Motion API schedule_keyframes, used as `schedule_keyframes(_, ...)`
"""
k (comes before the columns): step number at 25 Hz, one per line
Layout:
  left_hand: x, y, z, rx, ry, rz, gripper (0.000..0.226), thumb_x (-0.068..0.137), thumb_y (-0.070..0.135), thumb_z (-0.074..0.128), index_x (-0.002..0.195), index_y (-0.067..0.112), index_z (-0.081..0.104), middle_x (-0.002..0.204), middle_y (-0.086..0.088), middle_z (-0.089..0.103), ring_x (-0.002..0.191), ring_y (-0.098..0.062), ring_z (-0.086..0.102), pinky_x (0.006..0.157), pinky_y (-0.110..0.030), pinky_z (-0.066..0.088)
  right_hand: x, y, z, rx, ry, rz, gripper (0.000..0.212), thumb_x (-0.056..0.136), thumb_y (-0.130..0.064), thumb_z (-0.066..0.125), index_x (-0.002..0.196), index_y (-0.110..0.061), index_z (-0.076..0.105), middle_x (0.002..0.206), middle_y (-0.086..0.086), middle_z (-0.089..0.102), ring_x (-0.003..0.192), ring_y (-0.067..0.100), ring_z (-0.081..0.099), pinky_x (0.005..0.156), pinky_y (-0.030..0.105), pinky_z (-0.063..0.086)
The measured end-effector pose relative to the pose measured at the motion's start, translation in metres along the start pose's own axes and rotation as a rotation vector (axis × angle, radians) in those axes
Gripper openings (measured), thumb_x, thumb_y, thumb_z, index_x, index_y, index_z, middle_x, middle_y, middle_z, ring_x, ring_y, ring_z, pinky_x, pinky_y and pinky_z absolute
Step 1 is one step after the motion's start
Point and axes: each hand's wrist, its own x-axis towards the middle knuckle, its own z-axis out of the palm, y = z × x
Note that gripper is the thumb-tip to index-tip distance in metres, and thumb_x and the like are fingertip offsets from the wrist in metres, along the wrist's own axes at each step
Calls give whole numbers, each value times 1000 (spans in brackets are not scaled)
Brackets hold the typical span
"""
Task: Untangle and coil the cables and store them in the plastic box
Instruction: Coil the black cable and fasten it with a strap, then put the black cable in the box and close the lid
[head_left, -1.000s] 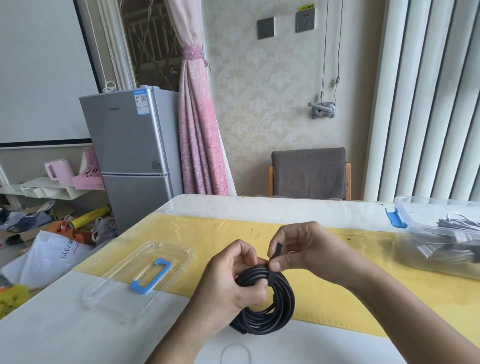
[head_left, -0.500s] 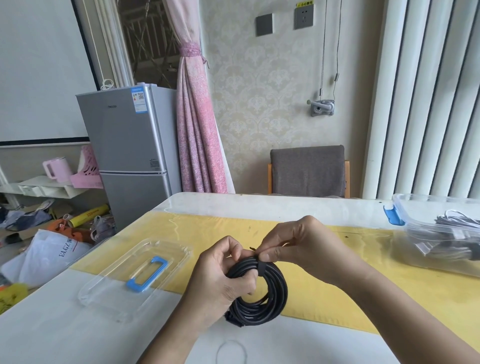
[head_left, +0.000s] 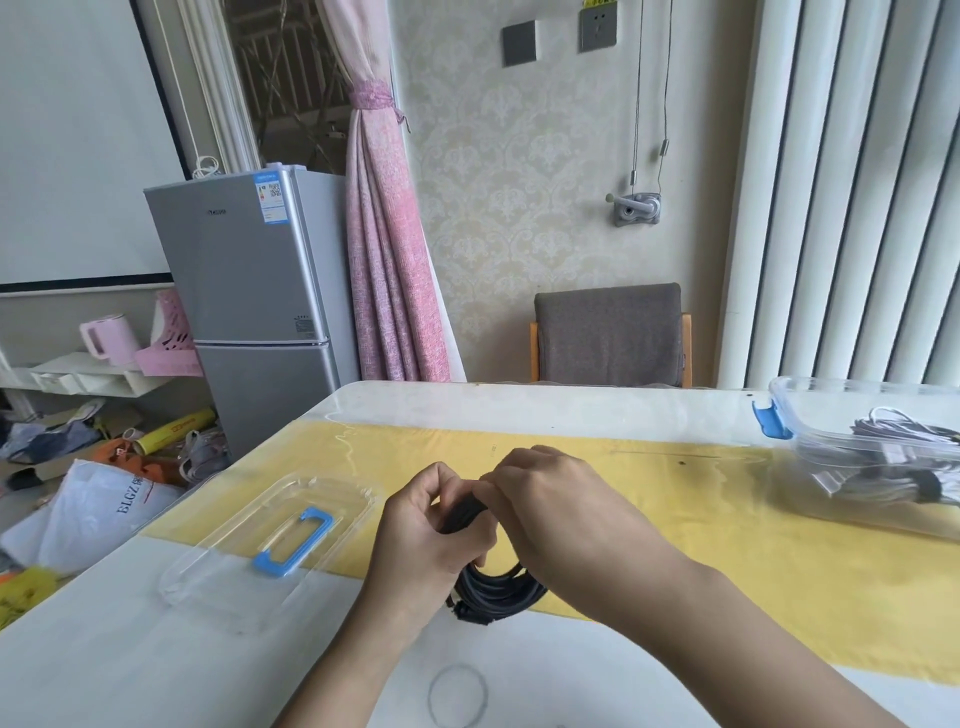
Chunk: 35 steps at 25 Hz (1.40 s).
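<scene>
A coiled black cable (head_left: 493, 592) is held upright just above the table in front of me. My left hand (head_left: 431, 540) grips the coil's top from the left. My right hand (head_left: 561, 514) is closed over the same top part from the right, and its palm hides most of the loop. The clear plastic box (head_left: 810, 415) with a blue latch stands at the far right and holds several pale coiled cables (head_left: 893, 447). Its clear lid (head_left: 218, 571) with a blue handle lies flat to the left of my hands.
The white table (head_left: 519, 405) carries a yellow runner (head_left: 727, 519). A thin ring (head_left: 457, 696) lies near the front edge. Behind the table stands a grey chair (head_left: 608, 332). A silver fridge (head_left: 249, 291) and floor clutter are off to the left.
My right hand has moved down over the top of the coil, now covering more of it. Both hands and the coil sit slightly lower and closer together.
</scene>
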Motion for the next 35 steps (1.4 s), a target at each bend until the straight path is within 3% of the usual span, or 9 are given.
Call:
schedule_keyframes(4,-3,-2,16,-5,39,19,40,64,10,68,52,25,32,55,-12,29,41,-18,35,42,-22,31,-7,-8,-7,-72,-30,104,26,97,-22,41,78,-18,59,71,-2,46,73,20,38,67,26,25)
schedule_keyframes(8,-16,-1,42,73,28,134,37,72,40,59,57,20,32,47,-6,34,41,-18,37,43,-22,31,-32,-1,-11,67,49,388,55,102,-40,19,58,-16,43,59,-1,46,59,21,44,59,33,34)
schedule_keyframes(11,-23,-4,64,177,36,277,35,78,40,54,59,25,30,51,1,33,45,-9,36,47,-17,33,-48,7,-13,259,54,575,63,100,-43,24,51,-10,46,52,4,54,52,20,47,60,29,37)
schedule_keyframes(17,-6,3,114,338,-70,511,31,86,30,52,64,33,30,60,9,38,55,-10,38,53,-22,36,-75,41,-40,399,184,678,48,100,-29,32,53,-19,35,44,-1,41,49,16,38,54,26,35)
schedule_keyframes(20,10,14,134,312,-217,365,23,80,44,56,73,28,42,66,6,53,58,-8,50,55,-20,38,-83,65,-64,418,295,753,57,98,-24,37,43,-16,38,32,-1,44,51,21,46,65,39,40)
schedule_keyframes(25,29,4,146,252,-493,66,42,67,61,68,99,34,61,98,9,67,88,-9,66,82,-30,51,-98,112,-107,662,529,933,51,97,-36,43,57,-6,48,44,5,46,43,17,40,50,26,35)
schedule_keyframes(29,26,1,173,216,-596,-13,46,71,54,64,106,26,56,97,4,62,86,-16,67,80,-33,55,-110,129,-108,712,429,1000,57,94,-51,41,55,-9,47,48,5,48,45,18,42,54,28,34)
schedule_keyframes(33,36,-1,204,155,-490,41,23,83,44,57,97,27,64,82,10,67,83,-17,68,72,-39,59,-119,144,-114,661,386,997,65,89,-62,38,56,-10,57,54,5,58,53,17,54,62,31,43)
schedule_keyframes(35,48,-11,219,111,-282,-12,19,91,35,54,87,21,65,73,6,67,80,-21,67,74,-43,58,-120,150,-118,637,392,922,46,88,-55,47,80,-13,63,74,6,67,68,16,63,70,33,50)
